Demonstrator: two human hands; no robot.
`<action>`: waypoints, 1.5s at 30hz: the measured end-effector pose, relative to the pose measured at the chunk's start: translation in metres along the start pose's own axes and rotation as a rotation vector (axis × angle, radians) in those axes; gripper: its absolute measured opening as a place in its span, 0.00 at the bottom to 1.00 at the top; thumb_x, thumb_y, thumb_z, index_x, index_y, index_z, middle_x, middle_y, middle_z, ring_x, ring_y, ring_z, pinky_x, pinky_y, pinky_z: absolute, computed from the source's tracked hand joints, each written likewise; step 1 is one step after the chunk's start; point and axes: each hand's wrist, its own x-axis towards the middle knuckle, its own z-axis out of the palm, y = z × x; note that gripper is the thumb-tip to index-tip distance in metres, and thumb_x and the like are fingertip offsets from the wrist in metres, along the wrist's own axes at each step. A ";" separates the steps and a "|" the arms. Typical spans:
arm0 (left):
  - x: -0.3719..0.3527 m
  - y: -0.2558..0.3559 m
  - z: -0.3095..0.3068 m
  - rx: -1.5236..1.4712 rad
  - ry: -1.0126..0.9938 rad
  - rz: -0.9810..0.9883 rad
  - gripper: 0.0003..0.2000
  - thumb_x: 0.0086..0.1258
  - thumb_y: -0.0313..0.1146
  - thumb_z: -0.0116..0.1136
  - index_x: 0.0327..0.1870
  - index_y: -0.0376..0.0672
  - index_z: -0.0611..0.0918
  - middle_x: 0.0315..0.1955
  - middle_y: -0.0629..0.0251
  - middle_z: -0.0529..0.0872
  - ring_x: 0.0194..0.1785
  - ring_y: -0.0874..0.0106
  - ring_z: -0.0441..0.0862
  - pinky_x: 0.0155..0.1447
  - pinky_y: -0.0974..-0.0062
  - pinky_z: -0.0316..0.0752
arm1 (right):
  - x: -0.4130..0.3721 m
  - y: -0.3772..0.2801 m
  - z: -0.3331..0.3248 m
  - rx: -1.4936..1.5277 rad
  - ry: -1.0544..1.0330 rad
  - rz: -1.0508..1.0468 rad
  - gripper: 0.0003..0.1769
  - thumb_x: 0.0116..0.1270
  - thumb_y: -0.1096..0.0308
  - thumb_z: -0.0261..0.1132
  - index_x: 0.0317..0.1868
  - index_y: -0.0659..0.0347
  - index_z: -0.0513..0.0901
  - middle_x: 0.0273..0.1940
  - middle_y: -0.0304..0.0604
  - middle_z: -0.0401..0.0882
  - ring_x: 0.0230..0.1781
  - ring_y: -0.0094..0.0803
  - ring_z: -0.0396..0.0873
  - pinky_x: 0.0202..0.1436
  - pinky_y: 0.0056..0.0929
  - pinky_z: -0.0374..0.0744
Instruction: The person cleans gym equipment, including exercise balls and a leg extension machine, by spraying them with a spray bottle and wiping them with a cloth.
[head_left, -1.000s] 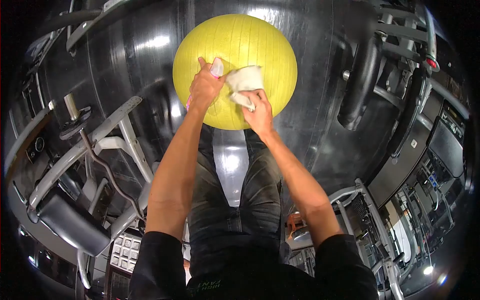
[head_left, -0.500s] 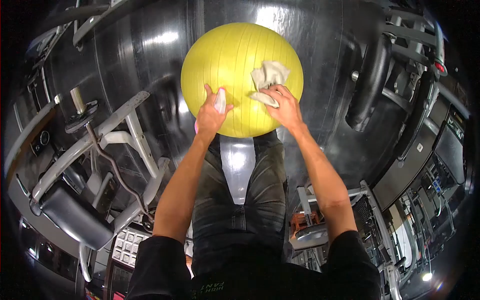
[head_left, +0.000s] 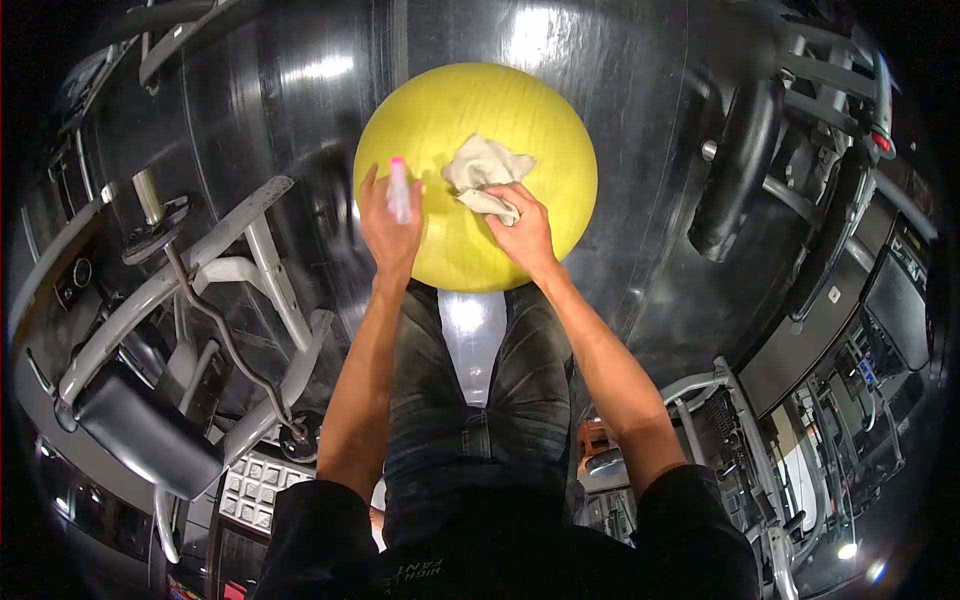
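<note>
A large yellow exercise ball rests on the dark floor in front of my legs. My left hand is closed around a small translucent bottle with a pink top, over the ball's left side. The bottle is a little blurred. Bunched in the fingers of my right hand is a pale beige cloth, whose loose part spreads over the middle of the ball. The palm side of my right hand is hidden.
To the left stands a grey-framed weight machine with a black pad and a curled bar. A black padded bench is on the right. Reflections of lights show on the dark floor.
My right hand has moved left across the ball with the cloth. My left hand has shifted left with the bottle, which now shows more fully. The ball sits slightly lower in view.
</note>
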 end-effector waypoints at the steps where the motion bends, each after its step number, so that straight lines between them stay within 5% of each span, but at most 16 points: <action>1: 0.000 0.001 0.007 -0.001 0.000 -0.004 0.14 0.61 0.35 0.67 0.42 0.35 0.81 0.50 0.43 0.81 0.49 0.55 0.83 0.50 0.64 0.77 | 0.001 0.003 0.000 0.084 -0.061 0.047 0.16 0.53 0.72 0.68 0.45 0.59 0.84 0.43 0.48 0.82 0.46 0.44 0.81 0.51 0.32 0.78; 3: -0.002 0.003 0.017 0.031 -0.374 -0.197 0.20 0.58 0.40 0.70 0.45 0.37 0.79 0.59 0.43 0.75 0.60 0.51 0.75 0.60 0.61 0.73 | 0.011 0.006 -0.004 0.043 -0.035 0.032 0.16 0.54 0.73 0.67 0.46 0.61 0.83 0.42 0.46 0.82 0.45 0.39 0.81 0.51 0.31 0.77; 5: 0.002 0.006 0.014 0.039 -0.402 -0.198 0.23 0.57 0.43 0.71 0.48 0.38 0.78 0.60 0.44 0.74 0.60 0.51 0.75 0.60 0.61 0.73 | 0.032 0.002 -0.018 0.011 0.028 0.106 0.17 0.57 0.71 0.66 0.48 0.62 0.82 0.43 0.47 0.82 0.46 0.35 0.81 0.51 0.31 0.77; 10: -0.005 -0.001 0.018 0.103 -0.433 -0.142 0.27 0.55 0.51 0.70 0.50 0.43 0.76 0.63 0.44 0.72 0.53 0.48 0.80 0.53 0.59 0.78 | 0.080 0.016 -0.030 -0.284 0.581 0.260 0.16 0.58 0.69 0.63 0.48 0.63 0.81 0.44 0.51 0.79 0.46 0.48 0.79 0.50 0.40 0.76; 14: 0.000 -0.002 0.017 0.052 -0.484 -0.220 0.29 0.54 0.46 0.72 0.53 0.41 0.76 0.64 0.43 0.70 0.63 0.50 0.73 0.61 0.62 0.72 | 0.052 0.001 -0.011 -0.389 0.233 -0.048 0.16 0.57 0.69 0.64 0.47 0.58 0.82 0.45 0.49 0.78 0.49 0.50 0.77 0.52 0.42 0.76; 16: 0.003 -0.007 0.016 0.039 -0.521 -0.248 0.29 0.55 0.46 0.71 0.55 0.41 0.75 0.65 0.43 0.69 0.63 0.51 0.73 0.62 0.62 0.71 | 0.039 -0.017 -0.013 -0.358 -0.388 -0.393 0.15 0.55 0.72 0.64 0.45 0.54 0.83 0.45 0.49 0.78 0.48 0.49 0.77 0.51 0.42 0.77; 19: 0.002 0.001 0.014 0.023 -0.534 -0.271 0.28 0.56 0.47 0.71 0.55 0.43 0.75 0.65 0.44 0.69 0.62 0.52 0.74 0.61 0.62 0.72 | 0.044 0.002 -0.034 -0.487 -0.224 -0.350 0.20 0.53 0.76 0.66 0.50 0.58 0.80 0.48 0.50 0.77 0.51 0.48 0.76 0.53 0.41 0.76; 21: 0.003 0.007 0.021 0.054 -0.539 -0.290 0.28 0.56 0.47 0.71 0.54 0.44 0.76 0.65 0.46 0.69 0.61 0.52 0.75 0.60 0.62 0.73 | 0.059 0.018 -0.041 -0.518 0.213 -0.001 0.20 0.54 0.75 0.66 0.49 0.60 0.80 0.48 0.51 0.77 0.50 0.50 0.76 0.54 0.41 0.76; 24: 0.002 0.007 0.028 0.108 -0.555 -0.307 0.28 0.55 0.47 0.71 0.54 0.45 0.76 0.66 0.48 0.69 0.59 0.51 0.76 0.58 0.61 0.74 | 0.067 0.026 -0.034 -0.576 0.381 0.188 0.19 0.55 0.73 0.66 0.49 0.59 0.80 0.46 0.53 0.78 0.47 0.50 0.78 0.50 0.42 0.77; 26: 0.002 0.001 0.031 0.134 -0.556 -0.280 0.29 0.55 0.48 0.71 0.56 0.45 0.75 0.65 0.48 0.70 0.58 0.51 0.77 0.58 0.61 0.74 | 0.060 0.017 -0.027 -0.609 0.305 0.028 0.18 0.56 0.73 0.65 0.49 0.57 0.81 0.46 0.50 0.79 0.47 0.48 0.78 0.50 0.42 0.78; 29: 0.010 -0.008 0.022 0.078 -0.597 -0.282 0.30 0.55 0.49 0.71 0.57 0.46 0.75 0.63 0.49 0.72 0.56 0.51 0.78 0.57 0.61 0.75 | 0.059 -0.009 -0.025 -0.389 -0.245 -0.258 0.19 0.54 0.73 0.66 0.49 0.50 0.82 0.45 0.41 0.81 0.48 0.42 0.79 0.51 0.41 0.79; 32: 0.018 -0.005 0.019 0.137 -0.678 -0.330 0.31 0.55 0.50 0.71 0.57 0.48 0.73 0.63 0.49 0.72 0.50 0.52 0.82 0.51 0.59 0.78 | 0.081 -0.001 -0.037 -0.539 -0.145 -0.261 0.20 0.55 0.72 0.66 0.51 0.50 0.82 0.46 0.44 0.80 0.48 0.43 0.79 0.50 0.39 0.80; 36: 0.015 0.003 0.033 0.179 -0.649 -0.376 0.34 0.53 0.52 0.72 0.60 0.47 0.73 0.58 0.48 0.77 0.52 0.52 0.81 0.54 0.59 0.76 | 0.108 0.018 -0.030 -0.490 0.232 0.145 0.20 0.58 0.68 0.65 0.53 0.52 0.81 0.48 0.51 0.80 0.49 0.47 0.80 0.49 0.41 0.80; 38: 0.016 0.001 0.037 0.202 -0.658 -0.377 0.35 0.53 0.52 0.71 0.61 0.48 0.72 0.56 0.49 0.79 0.51 0.52 0.82 0.54 0.59 0.75 | 0.101 -0.005 -0.024 -0.497 0.133 0.134 0.21 0.57 0.66 0.66 0.53 0.51 0.81 0.50 0.51 0.79 0.49 0.48 0.79 0.52 0.42 0.79; 40: 0.023 -0.007 0.034 0.192 -0.674 -0.395 0.36 0.54 0.52 0.71 0.62 0.47 0.72 0.55 0.47 0.79 0.48 0.52 0.83 0.51 0.58 0.77 | 0.093 -0.016 -0.018 -0.376 -0.267 -0.165 0.21 0.55 0.67 0.66 0.52 0.50 0.81 0.51 0.50 0.79 0.51 0.46 0.79 0.54 0.41 0.78; 45: 0.035 -0.013 0.034 0.185 -0.602 -0.306 0.37 0.54 0.51 0.71 0.62 0.44 0.71 0.52 0.48 0.81 0.46 0.53 0.84 0.48 0.58 0.78 | 0.110 -0.018 -0.017 -0.541 -0.130 -0.048 0.20 0.54 0.70 0.66 0.50 0.51 0.82 0.50 0.47 0.80 0.52 0.45 0.78 0.54 0.42 0.78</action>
